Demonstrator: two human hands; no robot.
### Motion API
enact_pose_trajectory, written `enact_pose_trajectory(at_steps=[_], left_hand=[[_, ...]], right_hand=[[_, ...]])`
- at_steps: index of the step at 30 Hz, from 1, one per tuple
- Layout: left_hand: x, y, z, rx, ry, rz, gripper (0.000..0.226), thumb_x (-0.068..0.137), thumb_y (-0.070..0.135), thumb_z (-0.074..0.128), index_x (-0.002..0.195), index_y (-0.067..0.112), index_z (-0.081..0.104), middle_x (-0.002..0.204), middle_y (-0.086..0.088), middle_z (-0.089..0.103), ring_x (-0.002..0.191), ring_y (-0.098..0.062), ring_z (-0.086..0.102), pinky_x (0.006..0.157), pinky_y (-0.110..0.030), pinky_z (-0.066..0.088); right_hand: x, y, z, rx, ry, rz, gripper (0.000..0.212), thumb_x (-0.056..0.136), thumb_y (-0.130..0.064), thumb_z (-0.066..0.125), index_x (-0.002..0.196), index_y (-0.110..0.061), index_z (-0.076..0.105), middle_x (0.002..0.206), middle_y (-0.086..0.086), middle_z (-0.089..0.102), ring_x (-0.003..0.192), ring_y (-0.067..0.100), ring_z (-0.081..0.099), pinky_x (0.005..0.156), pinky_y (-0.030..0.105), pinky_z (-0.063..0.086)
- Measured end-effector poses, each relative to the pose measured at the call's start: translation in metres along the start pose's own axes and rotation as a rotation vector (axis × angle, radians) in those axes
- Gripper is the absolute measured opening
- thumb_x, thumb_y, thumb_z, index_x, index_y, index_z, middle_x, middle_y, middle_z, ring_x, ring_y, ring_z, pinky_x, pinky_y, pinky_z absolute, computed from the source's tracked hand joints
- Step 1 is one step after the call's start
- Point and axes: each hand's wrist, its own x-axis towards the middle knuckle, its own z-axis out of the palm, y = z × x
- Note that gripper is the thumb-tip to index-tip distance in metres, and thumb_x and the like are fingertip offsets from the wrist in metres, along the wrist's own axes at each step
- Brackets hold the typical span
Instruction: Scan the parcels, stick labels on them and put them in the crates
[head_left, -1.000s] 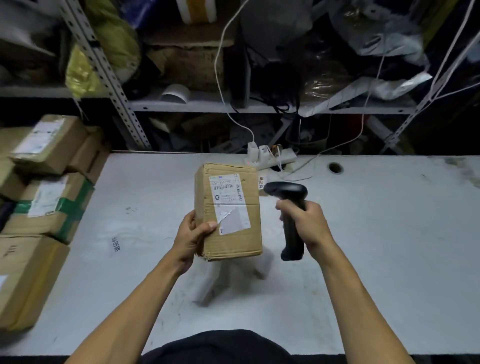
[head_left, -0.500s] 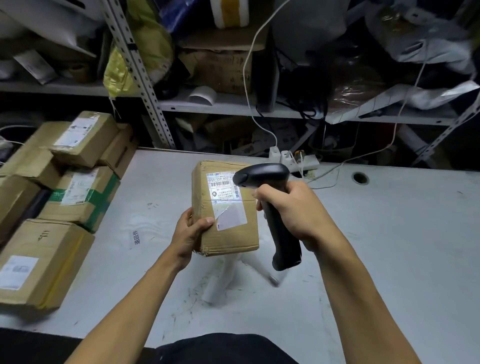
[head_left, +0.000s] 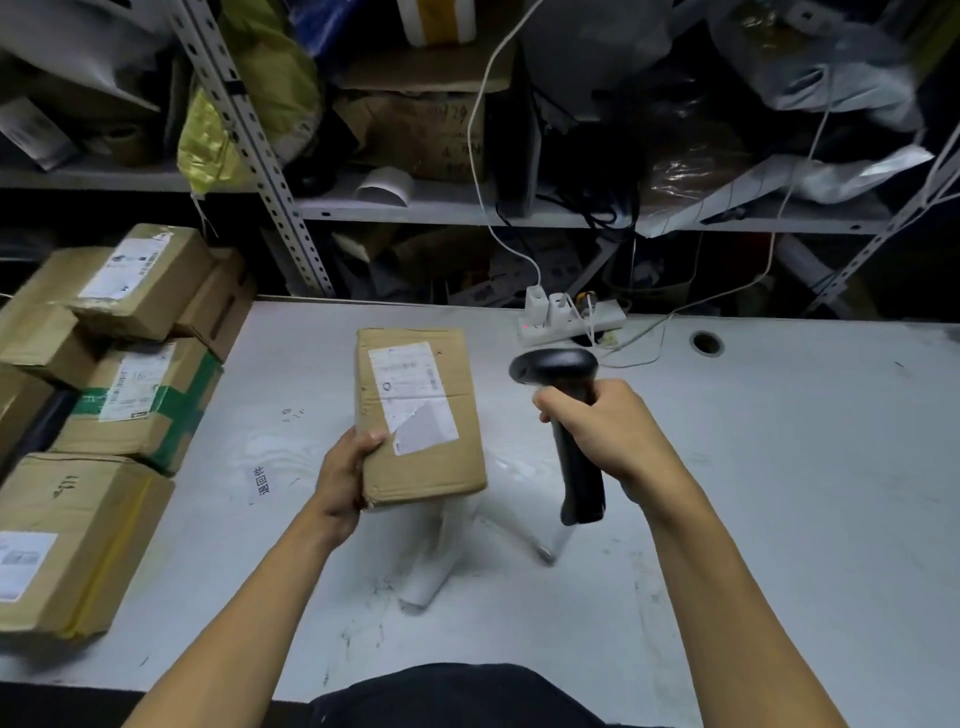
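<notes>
My left hand (head_left: 345, 470) grips the near left corner of a brown cardboard parcel (head_left: 421, 467), held above the white table (head_left: 779, 467) with its top face towards me. That face carries a white shipping label (head_left: 410, 395), partly torn at the bottom. My right hand (head_left: 608, 434) is curled round the handle of a black barcode scanner (head_left: 563, 400). The scanner stands to the right of the parcel, a short gap apart, its head turned left.
Several labelled cardboard parcels (head_left: 140, 395) are stacked at the table's left edge. A white power strip (head_left: 569, 317) with plugs and cables lies at the back. A white scanner stand (head_left: 441, 561) sits under the parcel. Cluttered metal shelves (head_left: 441, 202) rise behind.
My right hand has drawn the scanner back to the right, away from the parcel's label where it pointed half a second ago. The parcel stays in my left hand.
</notes>
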Motion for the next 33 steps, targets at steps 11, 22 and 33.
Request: enact_pose_trajectory(at_steps=[11, 22, 33], left_hand=[[0.017, 0.017, -0.07, 0.12, 0.142, -0.185, 0.032, 0.096, 0.032, 0.047, 0.121, 0.022, 0.065, 0.104, -0.004, 0.074, 0.086, -0.022, 0.066, 0.074, -0.035, 0.05], [0.014, -0.033, 0.103, 1.674, -0.605, 0.853, 0.102, 0.067, 0.053, 0.078, 0.154, 0.026, 0.032, 0.163, -0.007, 0.025, 0.148, -0.029, 0.022, 0.119, -0.048, 0.021], [0.018, -0.059, 0.122, 1.078, -0.775, 0.47, 0.066, 0.075, 0.031, 0.087, 0.136, 0.023, 0.06, 0.137, 0.011, 0.061, 0.127, -0.006, 0.055, 0.108, -0.026, 0.041]], right_hand=[[-0.002, 0.188, -0.001, -0.138, 0.168, 0.558, 0.042, 0.09, -0.041, 0.066, 0.109, -0.003, 0.065, 0.103, 0.012, 0.067, 0.084, 0.025, 0.063, 0.068, 0.032, 0.047], [-0.02, 0.183, 0.041, -0.098, 0.699, 0.258, 0.069, 0.089, -0.03, 0.072, 0.148, -0.018, 0.037, 0.145, 0.012, 0.036, 0.133, 0.03, 0.035, 0.111, 0.042, 0.027], [-0.046, 0.167, 0.049, 0.285, 0.374, 0.283, 0.02, 0.099, -0.019, 0.059, 0.118, -0.024, 0.062, 0.103, -0.002, 0.066, 0.091, 0.013, 0.065, 0.072, 0.016, 0.048]])
